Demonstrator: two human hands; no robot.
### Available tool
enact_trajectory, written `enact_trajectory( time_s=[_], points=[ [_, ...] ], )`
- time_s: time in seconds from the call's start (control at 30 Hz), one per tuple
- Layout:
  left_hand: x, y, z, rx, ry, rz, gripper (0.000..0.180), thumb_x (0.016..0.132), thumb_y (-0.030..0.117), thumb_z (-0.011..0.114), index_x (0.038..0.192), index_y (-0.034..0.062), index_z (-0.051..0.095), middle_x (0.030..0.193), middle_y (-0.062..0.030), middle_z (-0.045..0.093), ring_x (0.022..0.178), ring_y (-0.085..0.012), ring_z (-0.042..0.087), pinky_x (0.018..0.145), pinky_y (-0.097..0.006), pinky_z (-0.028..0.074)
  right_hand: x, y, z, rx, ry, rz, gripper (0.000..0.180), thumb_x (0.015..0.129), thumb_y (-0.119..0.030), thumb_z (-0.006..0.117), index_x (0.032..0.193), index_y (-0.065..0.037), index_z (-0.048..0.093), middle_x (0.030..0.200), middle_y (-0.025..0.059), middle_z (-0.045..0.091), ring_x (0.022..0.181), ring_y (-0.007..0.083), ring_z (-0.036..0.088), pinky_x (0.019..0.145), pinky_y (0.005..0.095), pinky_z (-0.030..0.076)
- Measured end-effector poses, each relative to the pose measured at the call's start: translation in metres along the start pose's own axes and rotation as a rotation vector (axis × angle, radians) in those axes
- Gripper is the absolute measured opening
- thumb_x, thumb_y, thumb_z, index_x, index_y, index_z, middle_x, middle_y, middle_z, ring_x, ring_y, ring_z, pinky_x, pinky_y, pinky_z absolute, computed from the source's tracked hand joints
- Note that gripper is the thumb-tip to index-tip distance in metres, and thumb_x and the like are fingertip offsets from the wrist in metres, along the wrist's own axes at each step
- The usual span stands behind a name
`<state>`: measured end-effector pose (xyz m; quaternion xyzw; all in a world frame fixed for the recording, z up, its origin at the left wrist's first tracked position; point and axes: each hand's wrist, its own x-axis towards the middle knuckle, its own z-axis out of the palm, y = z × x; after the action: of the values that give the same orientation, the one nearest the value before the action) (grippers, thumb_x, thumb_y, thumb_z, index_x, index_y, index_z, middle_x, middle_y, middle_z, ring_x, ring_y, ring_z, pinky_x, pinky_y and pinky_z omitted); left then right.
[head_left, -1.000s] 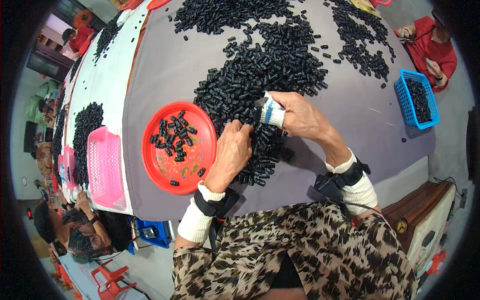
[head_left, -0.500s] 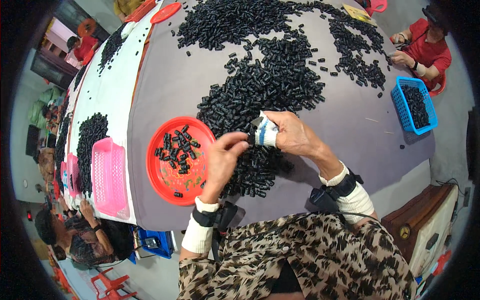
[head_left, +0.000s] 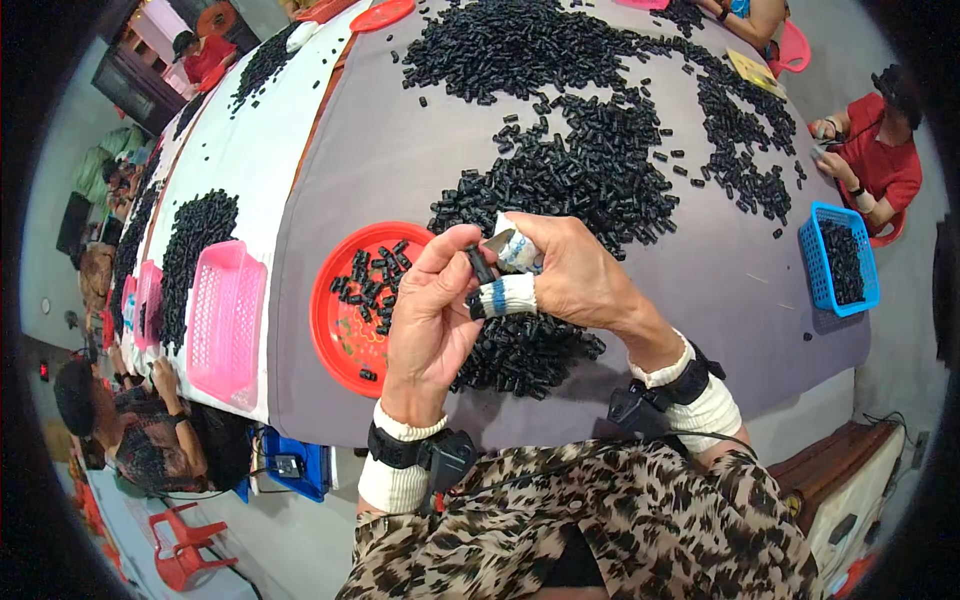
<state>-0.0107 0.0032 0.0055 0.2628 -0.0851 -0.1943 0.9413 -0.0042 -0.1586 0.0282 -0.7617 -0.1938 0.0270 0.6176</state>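
Observation:
My left hand (head_left: 430, 315) pinches a small black ribbed cylinder (head_left: 481, 264) between thumb and fingers, palm turned up. Close against it, my right hand (head_left: 595, 280) wears white knitted finger sleeves (head_left: 506, 296) with blue stripes on thumb and finger. It grips a small grey blade (head_left: 497, 241), whose tip is at the black cylinder; whether they touch I cannot tell. Beneath and beyond both hands spreads a big pile of black cylinders (head_left: 570, 175). Left of my left hand is a round red tray (head_left: 322, 335) with several black cylinders in it.
A pink basket (head_left: 228, 330) stands on the white table at left, beside another black pile (head_left: 195, 255). A blue basket (head_left: 838, 255) of black pieces is at the right edge, near a person in red (head_left: 885, 155). Other people sit around the tables.
My left hand has turned palm up, showing the black cylinder in its fingers. My right hand has come round beside it, blade at the piece. The view has shifted slightly.

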Motion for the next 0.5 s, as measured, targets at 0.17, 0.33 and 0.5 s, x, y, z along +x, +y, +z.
enact_trajectory(
  time_s=[0.17, 0.33, 0.5],
  points=[
    [-0.002, 0.002, 0.001, -0.002, 0.005, 0.016, 0.027, 0.087, 0.009, 0.054, 0.112, -0.0003, 0.052, 0.096, -0.0104, 0.062, 0.089, -0.0169, 0.060, 0.080, -0.031, 0.049, 0.002, -0.007, 0.000, -0.059, -0.025, 0.013, 0.033, 0.067, -0.025, 0.074, 0.072, -0.001, 0.052, 0.057, 0.0023, 0.050, 0.052, 0.0096, 0.043, 0.049, 0.0279, 0.038],
    [-0.002, 0.004, 0.000, -0.025, -0.001, 0.007, 0.026, 0.087, 0.008, 0.055, 0.111, -0.0007, 0.053, 0.094, -0.0096, 0.062, 0.088, -0.0169, 0.060, 0.079, -0.031, 0.049, 0.006, -0.016, 0.001, -0.077, -0.025, 0.033, 0.032, 0.066, -0.023, 0.074, 0.073, -0.001, 0.053, 0.059, 0.0062, 0.054, 0.053, 0.0110, 0.047, 0.051, 0.0298, 0.040],
    [0.001, 0.004, 0.003, 0.024, 0.041, 0.015, 0.023, 0.084, 0.004, 0.057, 0.107, -0.0006, 0.055, 0.093, -0.0086, 0.062, 0.086, -0.0153, 0.060, 0.078, -0.029, 0.050, 0.009, -0.013, 0.002, -0.101, -0.016, -0.002, 0.031, 0.065, -0.022, 0.073, 0.073, 0.000, 0.053, 0.061, 0.0094, 0.055, 0.054, 0.0150, 0.049, 0.052, 0.0313, 0.041]
  ],
)
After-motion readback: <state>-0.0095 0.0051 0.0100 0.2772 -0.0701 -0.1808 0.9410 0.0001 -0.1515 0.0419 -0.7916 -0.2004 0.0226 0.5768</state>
